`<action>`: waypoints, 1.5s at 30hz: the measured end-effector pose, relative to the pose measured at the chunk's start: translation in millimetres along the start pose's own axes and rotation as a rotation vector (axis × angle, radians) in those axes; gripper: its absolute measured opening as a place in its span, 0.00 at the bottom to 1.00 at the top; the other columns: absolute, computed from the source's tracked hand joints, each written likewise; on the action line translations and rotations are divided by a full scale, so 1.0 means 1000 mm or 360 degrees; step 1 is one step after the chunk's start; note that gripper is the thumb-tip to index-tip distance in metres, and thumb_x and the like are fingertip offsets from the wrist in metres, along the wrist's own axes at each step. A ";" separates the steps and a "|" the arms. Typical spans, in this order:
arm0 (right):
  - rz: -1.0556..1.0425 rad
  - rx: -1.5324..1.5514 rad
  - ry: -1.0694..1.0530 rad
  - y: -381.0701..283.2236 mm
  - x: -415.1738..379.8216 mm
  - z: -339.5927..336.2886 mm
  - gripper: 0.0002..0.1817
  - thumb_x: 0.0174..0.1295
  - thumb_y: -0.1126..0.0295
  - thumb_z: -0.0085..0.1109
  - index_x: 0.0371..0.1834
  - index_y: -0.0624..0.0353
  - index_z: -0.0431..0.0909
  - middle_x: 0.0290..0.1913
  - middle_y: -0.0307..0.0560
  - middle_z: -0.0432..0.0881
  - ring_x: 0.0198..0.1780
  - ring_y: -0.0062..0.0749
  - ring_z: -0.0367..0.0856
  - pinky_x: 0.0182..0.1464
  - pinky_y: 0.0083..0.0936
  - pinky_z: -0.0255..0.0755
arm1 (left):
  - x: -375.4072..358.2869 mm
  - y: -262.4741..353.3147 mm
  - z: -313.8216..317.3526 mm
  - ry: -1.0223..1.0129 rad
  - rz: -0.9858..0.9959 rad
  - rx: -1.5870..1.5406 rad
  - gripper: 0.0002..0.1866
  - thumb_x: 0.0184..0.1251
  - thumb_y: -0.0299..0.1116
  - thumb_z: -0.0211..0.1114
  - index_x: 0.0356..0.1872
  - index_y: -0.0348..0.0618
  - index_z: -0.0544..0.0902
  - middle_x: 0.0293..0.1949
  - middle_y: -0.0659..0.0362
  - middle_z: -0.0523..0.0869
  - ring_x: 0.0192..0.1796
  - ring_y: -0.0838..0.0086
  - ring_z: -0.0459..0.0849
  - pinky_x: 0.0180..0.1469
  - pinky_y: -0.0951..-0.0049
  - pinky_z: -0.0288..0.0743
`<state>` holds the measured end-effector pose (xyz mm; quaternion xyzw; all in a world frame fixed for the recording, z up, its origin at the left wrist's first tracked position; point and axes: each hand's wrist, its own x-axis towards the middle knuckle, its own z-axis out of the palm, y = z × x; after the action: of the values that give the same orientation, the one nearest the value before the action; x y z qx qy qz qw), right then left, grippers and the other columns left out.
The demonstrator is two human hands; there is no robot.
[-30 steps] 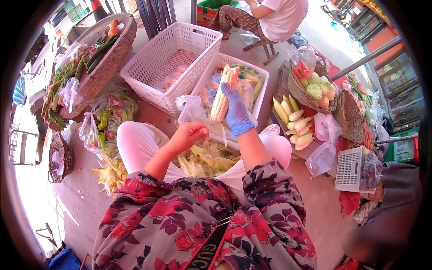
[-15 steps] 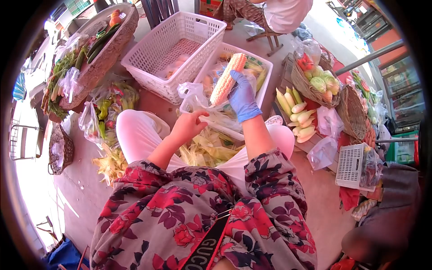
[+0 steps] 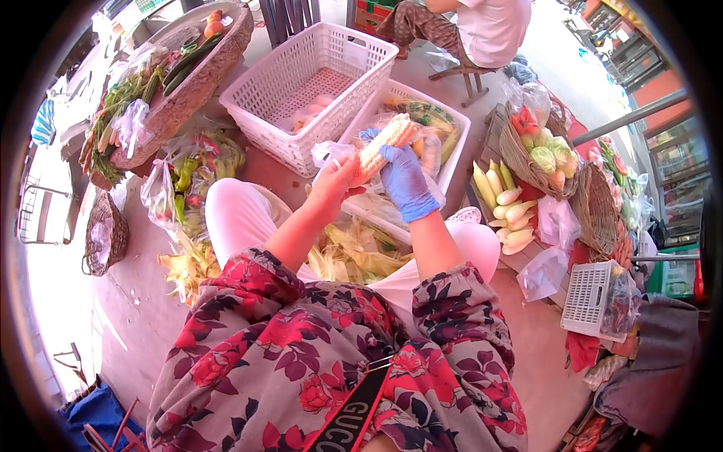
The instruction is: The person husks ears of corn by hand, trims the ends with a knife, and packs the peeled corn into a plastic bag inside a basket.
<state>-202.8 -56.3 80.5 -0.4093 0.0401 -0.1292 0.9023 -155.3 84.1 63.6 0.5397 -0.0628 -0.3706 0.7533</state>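
A husked ear of corn (image 3: 389, 141) is tilted between my two hands, its upper end leaning to the right. My bare left hand (image 3: 339, 181) closes round its lower end. Around its middle wrap the fingers of my right hand (image 3: 407, 181), which wears a blue glove. Below them a white crate (image 3: 461, 143) holds plastic bags and several pieces of produce. Stripped corn husks (image 3: 354, 252) are heaped between my knees.
A larger white crate (image 3: 256, 113) stands behind, with a few pale items inside. Several ears of corn (image 3: 512, 215) lie to the right, beside a basket (image 3: 520, 154) of cabbages. More husks (image 3: 188, 267) lie at left. A person (image 3: 489, 34) sits on a stool at the back.
My left hand has come up and taken the lower end of the ear of corn. My right hand still grips it, and the ear is tilted further to the right.
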 end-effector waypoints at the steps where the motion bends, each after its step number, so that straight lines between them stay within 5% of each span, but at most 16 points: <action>1: 0.0008 -0.0231 0.0048 -0.001 0.000 0.001 0.26 0.56 0.71 0.54 0.58 0.68 0.64 0.50 0.51 0.73 0.53 0.38 0.73 0.61 0.30 0.65 | 0.003 -0.003 -0.001 0.0048 0.0038 0.0032 0.19 0.71 0.48 0.50 0.50 0.44 0.75 0.43 0.59 0.82 0.43 0.74 0.81 0.46 0.72 0.76; 4: 0.0032 -0.0298 0.0113 -0.001 0.000 0.002 0.26 0.56 0.68 0.57 0.57 0.68 0.66 0.52 0.50 0.72 0.54 0.37 0.72 0.61 0.30 0.65 | 0.013 -0.010 -0.009 0.0285 0.0177 -0.0065 0.16 0.73 0.45 0.46 0.42 0.45 0.76 0.40 0.58 0.82 0.41 0.74 0.81 0.45 0.72 0.76; 8: 0.0008 0.0306 0.0192 -0.005 0.003 0.000 0.26 0.56 0.68 0.57 0.57 0.66 0.66 0.52 0.50 0.72 0.54 0.39 0.72 0.60 0.34 0.66 | 0.018 -0.014 -0.021 0.0438 0.0048 -0.1041 0.19 0.75 0.46 0.40 0.28 0.48 0.71 0.25 0.61 0.77 0.32 0.73 0.79 0.41 0.68 0.76; 11: -0.0039 0.0576 0.0382 -0.018 0.006 -0.006 0.25 0.55 0.68 0.57 0.56 0.64 0.66 0.49 0.52 0.72 0.53 0.42 0.72 0.58 0.40 0.68 | 0.021 -0.038 -0.059 0.0046 0.0069 -0.1479 0.16 0.75 0.40 0.43 0.27 0.46 0.70 0.20 0.66 0.69 0.24 0.76 0.72 0.38 0.69 0.76; 12: -0.0043 0.0616 0.0443 -0.015 0.012 -0.020 0.24 0.56 0.66 0.57 0.55 0.64 0.67 0.49 0.53 0.72 0.55 0.43 0.71 0.61 0.43 0.66 | 0.026 -0.055 -0.077 -0.0361 0.0070 -0.1596 0.12 0.74 0.37 0.46 0.29 0.46 0.70 0.20 0.67 0.71 0.25 0.77 0.74 0.35 0.71 0.75; 16: 0.0068 0.0625 0.0628 -0.022 0.014 -0.030 0.21 0.56 0.67 0.57 0.51 0.63 0.69 0.47 0.52 0.72 0.52 0.42 0.72 0.58 0.44 0.68 | 0.008 -0.057 -0.080 0.0158 -0.0346 0.0643 0.10 0.66 0.38 0.58 0.41 0.46 0.69 0.30 0.62 0.76 0.33 0.74 0.78 0.38 0.72 0.74; 18: 0.0099 0.0594 0.0629 -0.017 0.017 -0.031 0.19 0.55 0.68 0.58 0.49 0.64 0.70 0.46 0.53 0.73 0.49 0.42 0.73 0.56 0.44 0.69 | -0.008 -0.061 -0.081 -0.0056 -0.0313 0.1947 0.20 0.61 0.42 0.62 0.48 0.45 0.66 0.36 0.57 0.76 0.38 0.71 0.78 0.43 0.71 0.73; 20: 0.0199 0.0464 0.0562 -0.012 0.015 -0.030 0.19 0.55 0.70 0.59 0.48 0.64 0.69 0.44 0.53 0.73 0.48 0.42 0.74 0.55 0.43 0.70 | -0.019 -0.058 -0.078 -0.0324 -0.0213 0.2399 0.31 0.56 0.46 0.65 0.55 0.43 0.63 0.43 0.53 0.76 0.43 0.67 0.79 0.47 0.69 0.73; 23: 0.0281 0.0335 0.0488 0.006 0.010 -0.029 0.20 0.55 0.72 0.60 0.50 0.65 0.68 0.41 0.53 0.75 0.44 0.41 0.76 0.52 0.38 0.73 | -0.014 -0.044 -0.067 -0.0454 -0.0037 0.1771 0.47 0.49 0.51 0.71 0.67 0.41 0.58 0.52 0.45 0.76 0.50 0.62 0.79 0.54 0.68 0.72; 26: 0.0410 0.0323 0.0428 0.020 -0.002 -0.016 0.20 0.57 0.70 0.58 0.51 0.66 0.69 0.42 0.52 0.76 0.46 0.40 0.76 0.52 0.35 0.72 | -0.008 -0.046 -0.042 -0.0389 0.0358 0.0643 0.37 0.56 0.49 0.68 0.61 0.39 0.64 0.43 0.51 0.80 0.43 0.71 0.81 0.46 0.73 0.75; 30: 0.0437 0.0321 0.0443 0.027 -0.010 -0.014 0.22 0.57 0.69 0.57 0.54 0.65 0.67 0.47 0.53 0.74 0.51 0.41 0.73 0.57 0.36 0.69 | -0.011 -0.039 -0.030 -0.0462 -0.0015 0.0413 0.26 0.63 0.46 0.62 0.54 0.38 0.67 0.33 0.61 0.77 0.33 0.80 0.77 0.37 0.78 0.72; 36: 0.0032 0.0372 0.0512 -0.027 0.005 -0.056 0.17 0.64 0.65 0.47 0.53 0.61 0.73 0.45 0.49 0.80 0.47 0.40 0.77 0.57 0.41 0.68 | -0.021 0.023 -0.060 -0.0311 -0.0001 0.0958 0.26 0.61 0.50 0.63 0.49 0.37 0.72 0.31 0.57 0.82 0.32 0.75 0.81 0.34 0.73 0.74; 38: 0.0009 0.0359 0.0581 -0.035 0.006 -0.065 0.17 0.65 0.64 0.45 0.52 0.60 0.74 0.42 0.47 0.81 0.43 0.36 0.78 0.54 0.39 0.70 | -0.003 0.037 -0.094 -0.0010 0.0208 0.1321 0.28 0.60 0.53 0.62 0.47 0.37 0.73 0.32 0.45 0.83 0.36 0.56 0.84 0.40 0.63 0.74; 41: 0.0090 0.0188 0.0677 -0.028 0.010 -0.063 0.17 0.65 0.64 0.46 0.52 0.60 0.73 0.39 0.45 0.80 0.40 0.34 0.77 0.51 0.38 0.72 | 0.043 0.079 -0.148 0.0475 0.0422 0.1616 0.26 0.59 0.52 0.62 0.43 0.36 0.74 0.30 0.43 0.83 0.36 0.50 0.83 0.37 0.59 0.74; 45: 0.0174 -0.0141 0.0592 -0.012 0.024 -0.039 0.16 0.65 0.65 0.46 0.50 0.63 0.73 0.35 0.43 0.78 0.37 0.31 0.77 0.46 0.34 0.73 | 0.153 0.130 -0.227 0.0711 0.0106 0.2301 0.28 0.58 0.56 0.58 0.40 0.36 0.75 0.36 0.42 0.83 0.42 0.48 0.81 0.44 0.54 0.73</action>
<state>-188.9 -99.0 64.7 -0.4150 0.2340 -0.1516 0.8661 130.7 181.0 36.0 0.9594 -0.1523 -0.0960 0.2173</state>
